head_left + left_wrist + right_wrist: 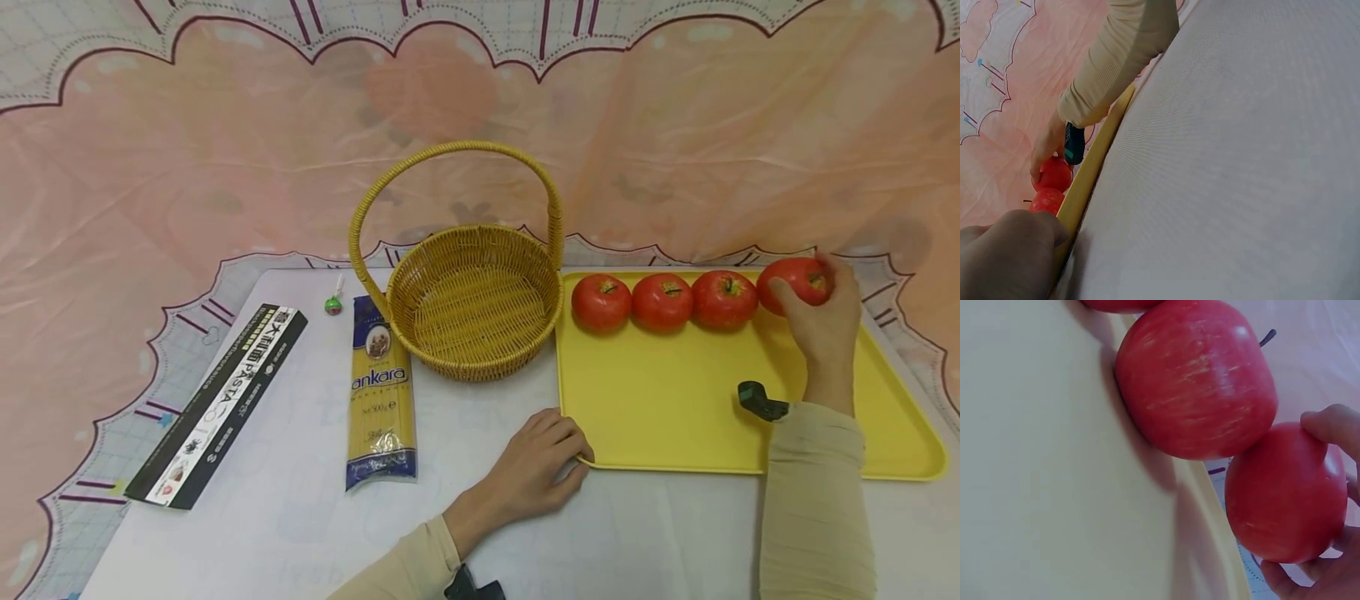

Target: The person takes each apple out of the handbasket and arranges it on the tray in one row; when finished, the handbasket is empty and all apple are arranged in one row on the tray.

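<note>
Several red apples stand in a row along the back of a yellow tray (660,400). At the right end of that row, my right hand (828,321) grips an apple (793,282) between thumb and fingers. In the right wrist view, this held apple (1288,497) touches or nearly touches its neighbour apple (1197,378); whether it rests on the tray cannot be told. My left hand (536,462) holds the tray's near left corner, fingers bent against the rim. In the left wrist view, the left hand (1013,253) partly covers the apples behind the tray's rim (1094,165).
A yellow wicker basket (476,367) with a tall handle stands left of the tray. Beside it lie a pasta packet (381,400), a black-and-white pasta box (217,408) and a green lollipop (333,306). A patterned cloth (262,167) hangs behind the white table (300,517).
</note>
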The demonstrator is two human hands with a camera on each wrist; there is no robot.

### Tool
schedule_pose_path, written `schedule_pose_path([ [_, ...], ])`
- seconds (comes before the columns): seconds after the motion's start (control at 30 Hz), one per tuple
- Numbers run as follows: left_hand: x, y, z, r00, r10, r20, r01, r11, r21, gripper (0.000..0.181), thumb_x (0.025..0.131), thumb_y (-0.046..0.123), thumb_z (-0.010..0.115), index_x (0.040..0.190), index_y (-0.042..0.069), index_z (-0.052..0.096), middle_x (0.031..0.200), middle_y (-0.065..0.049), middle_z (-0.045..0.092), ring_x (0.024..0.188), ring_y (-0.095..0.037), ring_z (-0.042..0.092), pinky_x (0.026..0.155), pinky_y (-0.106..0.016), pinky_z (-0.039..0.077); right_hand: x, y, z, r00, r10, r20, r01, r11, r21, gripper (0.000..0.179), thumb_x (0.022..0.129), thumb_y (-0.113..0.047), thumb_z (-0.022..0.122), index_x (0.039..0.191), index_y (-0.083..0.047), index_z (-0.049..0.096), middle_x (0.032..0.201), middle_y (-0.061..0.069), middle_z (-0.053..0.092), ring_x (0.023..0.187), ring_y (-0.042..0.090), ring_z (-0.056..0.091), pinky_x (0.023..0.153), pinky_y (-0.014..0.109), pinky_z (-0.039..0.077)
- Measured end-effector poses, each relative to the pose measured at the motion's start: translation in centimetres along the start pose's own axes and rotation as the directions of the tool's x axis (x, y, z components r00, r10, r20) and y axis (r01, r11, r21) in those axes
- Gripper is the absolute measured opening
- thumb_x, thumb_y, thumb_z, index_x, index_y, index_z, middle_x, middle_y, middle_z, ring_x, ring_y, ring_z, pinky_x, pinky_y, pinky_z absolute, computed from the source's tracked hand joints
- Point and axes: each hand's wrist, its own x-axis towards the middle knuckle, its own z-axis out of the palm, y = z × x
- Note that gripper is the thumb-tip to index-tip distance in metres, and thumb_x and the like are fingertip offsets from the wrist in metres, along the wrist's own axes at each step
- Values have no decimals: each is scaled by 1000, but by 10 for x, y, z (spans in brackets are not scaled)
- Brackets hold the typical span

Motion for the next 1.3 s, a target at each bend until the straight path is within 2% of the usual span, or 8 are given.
schedule_pose_path([
  [0.23,0,2,-1,1000,-2,-5,2,1000,2,8,89,19,57,91,23,63,91,12,56,94,-8,48,110,-31,32,2,4,1,999,-6,33,8,999,-41,66,88,-38,59,147,-30,31,155,4,22,138,22,25,117,39,25],
  [0.4,0,3,-1,1000,-3,-2,3,1000,-10,8,89,19,57,91,23,63,91,11,56,93,-7,48,110,-31,33,2,12,2,998,-43,47,46,997,-69,66,88,-36,58,147,-23,33,152,13,22,135,27,25,116,40,26],
  [0.7,0,3,2,1000,1,9,-1,1000,-13,8,89,19,55,91,23,63,91,11,56,94,-8,48,109,-30,33,5,23,0,987,-66,146,77,995,-68,69,92,-36,52,151,-18,20,154,21,14,139,39,20,116,53,19],
  [0.9,0,2,2,1000,-4,17,4,1000,-3,7,89,21,57,92,24,62,92,12,55,95,-7,47,109,-30,33,6,27,1,986,-95,138,106,992,-74,68,92,-33,52,150,-14,22,151,24,16,136,41,22,115,53,20],
  [1.0,-1,2,2,1000,-17,25,17,1000,-16,6,90,22,58,93,24,62,93,12,55,95,-6,47,107,-28,34,5,25,2,988,-98,123,105,993,-58,66,92,-30,51,149,-14,23,151,23,18,134,40,24,115,51,22],
  [1.2,-1,-1,-1,998,-51,34,54,994,-96,10,90,20,58,97,24,63,95,13,57,99,-5,49,104,-25,35,5,17,4,997,-17,81,19,1000,-18,62,93,-33,48,149,-24,25,155,13,15,139,26,22,118,38,20],
  [1.3,-2,-2,-4,997,-61,36,65,987,-149,12,90,19,58,100,23,63,99,12,57,102,-4,50,101,-22,37,2,12,3,1000,11,27,-12,1000,22,56,93,-30,49,146,-29,31,154,5,19,140,19,22,117,33,22],
])
